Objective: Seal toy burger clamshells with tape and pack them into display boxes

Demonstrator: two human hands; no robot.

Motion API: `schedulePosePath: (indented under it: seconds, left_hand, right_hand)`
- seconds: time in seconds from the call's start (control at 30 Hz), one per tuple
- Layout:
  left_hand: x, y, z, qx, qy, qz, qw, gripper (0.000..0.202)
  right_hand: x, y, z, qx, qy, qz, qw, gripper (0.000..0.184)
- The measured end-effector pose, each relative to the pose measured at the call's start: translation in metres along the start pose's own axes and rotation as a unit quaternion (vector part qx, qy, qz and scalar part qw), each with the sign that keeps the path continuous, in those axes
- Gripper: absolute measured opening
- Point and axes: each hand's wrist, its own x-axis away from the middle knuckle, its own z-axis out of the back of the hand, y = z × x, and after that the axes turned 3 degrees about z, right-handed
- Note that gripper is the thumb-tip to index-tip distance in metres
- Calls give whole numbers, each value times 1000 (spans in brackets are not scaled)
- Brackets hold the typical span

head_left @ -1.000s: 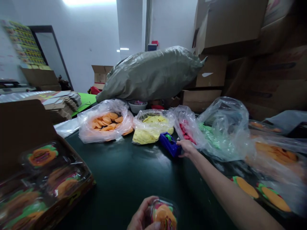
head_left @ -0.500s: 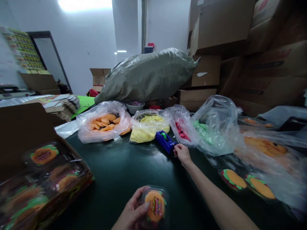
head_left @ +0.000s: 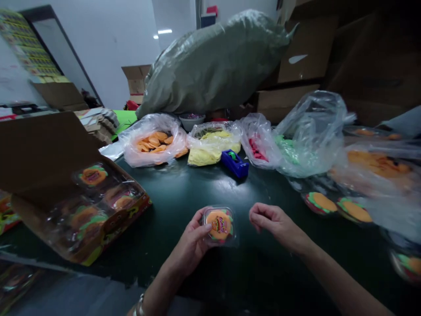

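Note:
My left hand (head_left: 194, 239) grips a clear plastic pack (head_left: 219, 226) with a toy burger inside, its thumb on the front near the printed label. To the right, apart from the pack, my right hand (head_left: 271, 221) is closed in a pinch over the dark table (head_left: 184, 193). Whatever sits between its fingertips, if anything, is too small to make out. Beyond both hands stands a blue tape dispenser (head_left: 235, 163) with a green roll, touched by neither hand.
An open carton (head_left: 121, 219) of burger packs stands at left. Across the back lie plastic bags of orange pieces (head_left: 154, 142), yellow pieces (head_left: 210, 147), red pieces (head_left: 258, 149) and green pieces (head_left: 289, 149). Burger packs (head_left: 320, 202) lie at right. A large sack (head_left: 217, 66) rests behind.
My right hand has left the tape dispenser and come back towards the pack, still pinched. My left hand keeps hold of the pack. The view has tilted downward.

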Motion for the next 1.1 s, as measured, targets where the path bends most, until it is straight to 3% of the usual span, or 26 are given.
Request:
schedulePosePath:
  seconds: [0.13, 0.37, 0.5, 0.7, 0.83, 0.93, 1.03, 1.1]
  left_hand:
    - [8, -11, -15, -29, 10, -10, 999, 47]
    - [20, -28, -30, -104, 24, -51, 993, 49]
    - [27, -33, -34, -124, 18, -64, 990, 49]
    - [45, -37, -35, -35, -62, -20, 997, 44]
    - [57, -39, -41, -13, -71, -18, 997, 45]
    - [61, -43, -48, 22, -77, 13, 997, 44]
    - [59, -50, -54, 51, -78, 21, 995, 44]
    - [58, -51, -54, 44, -66, 6, 997, 46]
  right_hand:
    - [36, -24, -2, 61, -69, 26, 995, 24]
    - [37, -26, -6, 108, -47, 5, 993, 15]
    - [41, -23, -6, 49, -76, -64, 994, 17]
    - [51, -18, -8, -70, -125, -106, 984, 29]
    - [59, -16, -13, -126, -116, -87, 981, 33]
    - [67, -13, -32, -184, -98, -52, 977, 45]
    - [75, 0, -54, -232, -19, -14, 972, 55]
    - [81, 11, -59, -246, 61, 7, 967, 51]
